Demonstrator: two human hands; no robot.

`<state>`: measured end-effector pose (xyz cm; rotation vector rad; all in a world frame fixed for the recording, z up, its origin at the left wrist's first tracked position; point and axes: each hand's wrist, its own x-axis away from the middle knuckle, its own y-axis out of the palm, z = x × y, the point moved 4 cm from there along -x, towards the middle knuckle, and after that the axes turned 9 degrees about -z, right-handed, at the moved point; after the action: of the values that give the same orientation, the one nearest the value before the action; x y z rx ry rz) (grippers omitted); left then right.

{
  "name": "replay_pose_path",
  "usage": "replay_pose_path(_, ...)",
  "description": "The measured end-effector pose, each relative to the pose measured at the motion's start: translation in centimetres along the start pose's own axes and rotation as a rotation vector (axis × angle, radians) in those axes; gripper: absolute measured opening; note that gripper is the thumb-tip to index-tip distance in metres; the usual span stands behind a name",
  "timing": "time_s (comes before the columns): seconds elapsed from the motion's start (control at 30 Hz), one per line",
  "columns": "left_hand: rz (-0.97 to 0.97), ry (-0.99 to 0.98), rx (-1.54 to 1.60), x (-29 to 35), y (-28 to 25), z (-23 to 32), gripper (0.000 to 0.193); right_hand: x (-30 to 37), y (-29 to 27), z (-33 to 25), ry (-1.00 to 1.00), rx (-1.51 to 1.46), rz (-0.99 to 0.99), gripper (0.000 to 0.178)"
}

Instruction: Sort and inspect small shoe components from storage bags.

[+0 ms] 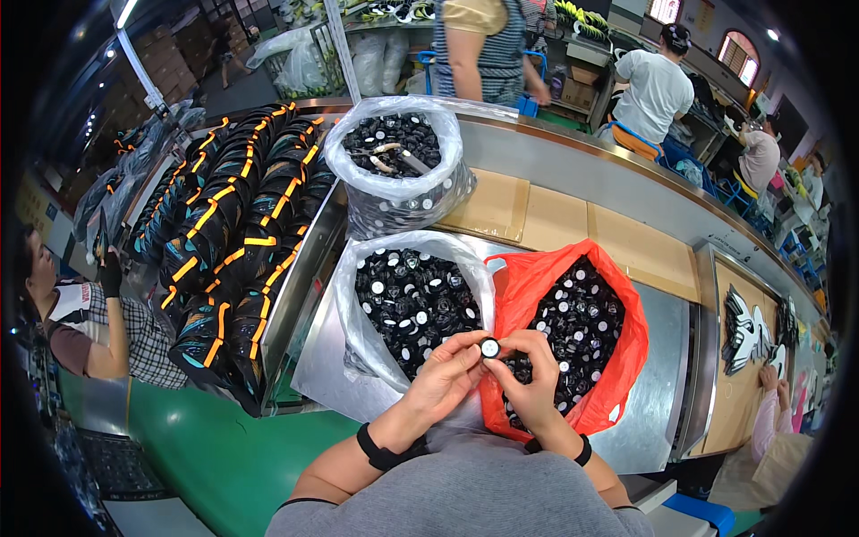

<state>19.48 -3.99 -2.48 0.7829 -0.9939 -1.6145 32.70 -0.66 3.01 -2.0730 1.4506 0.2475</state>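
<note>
Lower centre: left hand (445, 374) and right hand (534, 385) pinch a black-and-white knob (489, 348), white face up, presumably for viewing; red bag (632, 358) gapes beneath, likely for reach.

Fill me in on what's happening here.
A person's left hand and right hand together pinch one small round black piece with a white face. It is held up near the adjoining edges of an open translucent bag and an open red bag, both holding many similar pieces. A third bag stands behind.
</note>
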Motion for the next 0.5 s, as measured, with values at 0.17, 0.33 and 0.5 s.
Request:
replay_pose_path(0.17, 0.108, 0.08, -0.208, 0.2, -0.1, 1.6, 0.03, 1.3, 0.9, 2.6, 0.572, -0.692, -0.096, 0.018)
replay_pose_path(0.33, 0.252, 0.442, -1.573, 0.7, 3.7, 5.8, 0.04, 1.6, 1.3, 6.5, 0.968, -1.723, -0.036, 0.024)
replay_pose_path(0.5, -0.163, 0.268, -1.733, -1.0, 6.1, 3.4, 0.033, 2.5, 2.2, 6.6, 1.017, -1.843, -0.153, 0.026)
